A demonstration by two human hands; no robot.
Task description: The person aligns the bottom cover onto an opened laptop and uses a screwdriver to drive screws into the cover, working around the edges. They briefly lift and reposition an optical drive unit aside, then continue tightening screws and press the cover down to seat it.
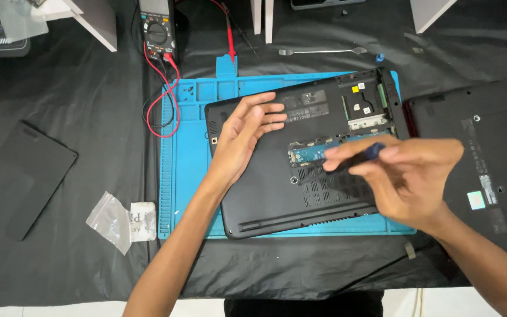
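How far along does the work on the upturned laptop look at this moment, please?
Done: a cover panel lies off to the side, and the laptop shows open bays. In hand: the left hand steadies the base while the right hand holds a blue-handled screwdriver near the exposed board. Left: the main bottom cover remains on.

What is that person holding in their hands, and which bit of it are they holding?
The right hand pinches a small dark tool along its handle. The left hand holds nothing; it rests on the upturned laptop.

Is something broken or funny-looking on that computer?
The laptop lies upside down and crooked on the blue mat, with a panel off so its green circuit board shows. No cracks or spills show.
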